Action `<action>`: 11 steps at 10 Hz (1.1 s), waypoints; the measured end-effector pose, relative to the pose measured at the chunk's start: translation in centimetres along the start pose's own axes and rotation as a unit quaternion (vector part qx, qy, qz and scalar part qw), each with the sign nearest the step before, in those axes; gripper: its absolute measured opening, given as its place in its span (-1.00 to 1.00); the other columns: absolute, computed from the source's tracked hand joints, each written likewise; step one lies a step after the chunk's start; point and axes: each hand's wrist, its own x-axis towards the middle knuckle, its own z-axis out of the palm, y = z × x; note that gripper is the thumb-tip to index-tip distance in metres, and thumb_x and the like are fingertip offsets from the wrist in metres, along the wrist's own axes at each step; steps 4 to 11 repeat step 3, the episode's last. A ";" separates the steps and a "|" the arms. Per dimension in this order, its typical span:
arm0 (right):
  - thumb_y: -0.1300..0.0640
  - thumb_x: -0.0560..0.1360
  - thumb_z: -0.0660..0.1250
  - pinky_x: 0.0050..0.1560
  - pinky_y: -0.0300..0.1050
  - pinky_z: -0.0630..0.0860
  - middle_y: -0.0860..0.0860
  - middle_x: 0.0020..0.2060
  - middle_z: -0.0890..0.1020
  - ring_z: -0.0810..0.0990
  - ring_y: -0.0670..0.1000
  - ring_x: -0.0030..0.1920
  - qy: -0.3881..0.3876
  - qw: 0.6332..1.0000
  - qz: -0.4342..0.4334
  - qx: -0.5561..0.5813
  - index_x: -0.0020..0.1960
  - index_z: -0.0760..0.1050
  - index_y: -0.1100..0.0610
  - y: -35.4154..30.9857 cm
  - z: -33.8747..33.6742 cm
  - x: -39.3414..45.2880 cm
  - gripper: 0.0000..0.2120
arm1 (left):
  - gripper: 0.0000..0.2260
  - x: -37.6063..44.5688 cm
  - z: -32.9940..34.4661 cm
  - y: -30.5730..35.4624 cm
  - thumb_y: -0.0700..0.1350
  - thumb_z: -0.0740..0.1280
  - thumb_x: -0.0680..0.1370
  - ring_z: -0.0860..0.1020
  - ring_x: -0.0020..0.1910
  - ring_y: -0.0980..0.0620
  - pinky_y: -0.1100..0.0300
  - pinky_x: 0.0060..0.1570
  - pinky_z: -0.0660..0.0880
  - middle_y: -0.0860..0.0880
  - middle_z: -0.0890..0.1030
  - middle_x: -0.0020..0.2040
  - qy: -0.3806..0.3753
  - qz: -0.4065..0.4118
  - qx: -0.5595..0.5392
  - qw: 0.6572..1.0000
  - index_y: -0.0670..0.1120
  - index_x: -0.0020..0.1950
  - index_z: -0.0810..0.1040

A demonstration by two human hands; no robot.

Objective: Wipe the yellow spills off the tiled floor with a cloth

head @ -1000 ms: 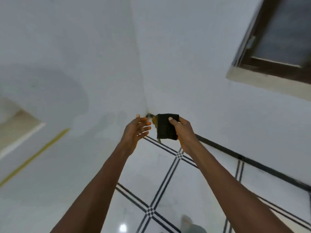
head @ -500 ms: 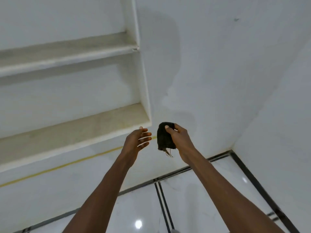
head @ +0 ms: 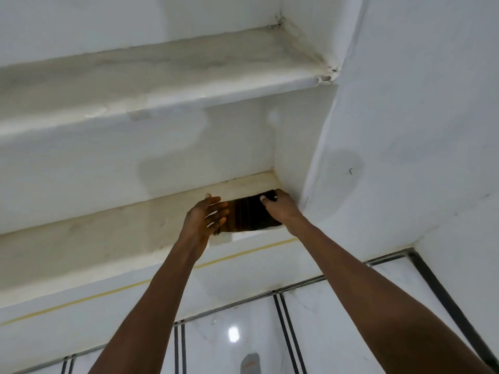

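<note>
A dark cloth (head: 249, 215) with a yellowish-brown stain near its left side is stretched between both hands, over the right end of the lower shelf (head: 108, 233). My right hand (head: 280, 209) grips the cloth's right end, thumb on top. At the cloth's left edge is my left hand (head: 206, 220), its fingers spread and touching the cloth; whether it grips is unclear. The white tiled floor (head: 237, 319) with black line borders shows at the bottom. No yellow spill is visible on it.
Two white built-in shelves, the upper one (head: 162, 76), sit in a wall recess. A white wall (head: 405, 130) stands on the right, close to my right hand. A thin yellow line (head: 135, 283) runs along the plinth below the shelves.
The view swung from the floor corner to the shelves. Both hands moved forward to the lower shelf, and the bunched cloth is now spread out between them.
</note>
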 end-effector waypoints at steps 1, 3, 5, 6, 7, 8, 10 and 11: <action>0.00 0.66 0.32 0.25 0.04 0.60 0.18 0.28 0.63 0.63 0.21 0.26 0.067 0.992 -0.025 -0.107 0.48 0.37 0.19 0.8 0.5 2.0 -0.53 | -0.70 1.8 0.6 -0.5 0.04 0.31 0.68 0.70 0.07 -0.07 0.10 0.10 0.61 -0.12 0.73 0.09 -0.023 -0.025 0.002 0.999 -0.16 0.23 0.62; 0.13 0.68 0.26 0.40 0.11 0.52 0.15 0.35 0.58 0.58 0.16 0.36 0.113 0.980 -0.124 -0.103 0.49 0.39 0.19 1.6 1.1 0.7 -0.60 | -0.66 3.2 1.9 -1.5 0.04 0.31 0.68 0.70 0.12 -0.10 0.05 0.17 0.63 -0.13 0.73 0.12 -0.064 -0.047 0.008 0.997 -0.20 0.28 0.61; 0.13 0.68 0.26 0.40 0.11 0.52 0.15 0.35 0.58 0.58 0.16 0.36 0.113 0.980 -0.124 -0.103 0.49 0.39 0.19 1.6 1.1 0.7 -0.60 | -0.66 3.2 1.9 -1.5 0.04 0.31 0.68 0.70 0.12 -0.10 0.05 0.17 0.63 -0.13 0.73 0.12 -0.064 -0.047 0.008 0.997 -0.20 0.28 0.61; 0.13 0.68 0.26 0.40 0.11 0.52 0.15 0.35 0.58 0.58 0.16 0.36 0.113 0.980 -0.124 -0.103 0.49 0.39 0.19 1.6 1.1 0.7 -0.60 | -0.66 3.2 1.9 -1.5 0.04 0.31 0.68 0.70 0.12 -0.10 0.05 0.17 0.63 -0.13 0.73 0.12 -0.064 -0.047 0.008 0.997 -0.20 0.28 0.61; 0.13 0.68 0.26 0.40 0.11 0.52 0.15 0.35 0.58 0.58 0.16 0.36 0.113 0.980 -0.124 -0.103 0.49 0.39 0.19 1.6 1.1 0.7 -0.60 | -0.66 3.2 1.9 -1.5 0.04 0.31 0.68 0.70 0.12 -0.10 0.05 0.17 0.63 -0.13 0.73 0.12 -0.064 -0.047 0.008 0.997 -0.20 0.28 0.61; 0.13 0.68 0.26 0.40 0.11 0.52 0.15 0.35 0.58 0.58 0.16 0.36 0.113 0.980 -0.124 -0.103 0.49 0.39 0.19 1.6 1.1 0.7 -0.60 | -0.66 3.2 1.9 -1.5 0.04 0.31 0.68 0.70 0.12 -0.10 0.05 0.17 0.63 -0.13 0.73 0.12 -0.064 -0.047 0.008 0.997 -0.20 0.28 0.61; 0.13 0.68 0.26 0.40 0.11 0.52 0.15 0.35 0.58 0.58 0.16 0.36 0.113 0.980 -0.124 -0.103 0.49 0.39 0.19 1.6 1.1 0.7 -0.60 | -0.66 3.2 1.9 -1.5 0.04 0.31 0.68 0.70 0.12 -0.10 0.05 0.17 0.63 -0.13 0.73 0.12 -0.064 -0.047 0.008 0.997 -0.20 0.28 0.61; 0.13 0.68 0.26 0.40 0.11 0.52 0.15 0.35 0.58 0.58 0.16 0.36 0.113 0.980 -0.124 -0.103 0.49 0.39 0.19 1.6 1.1 0.7 -0.60 | -0.66 3.2 1.9 -1.5 0.04 0.31 0.68 0.70 0.12 -0.10 0.05 0.17 0.63 -0.13 0.73 0.12 -0.064 -0.047 0.008 0.997 -0.20 0.28 0.61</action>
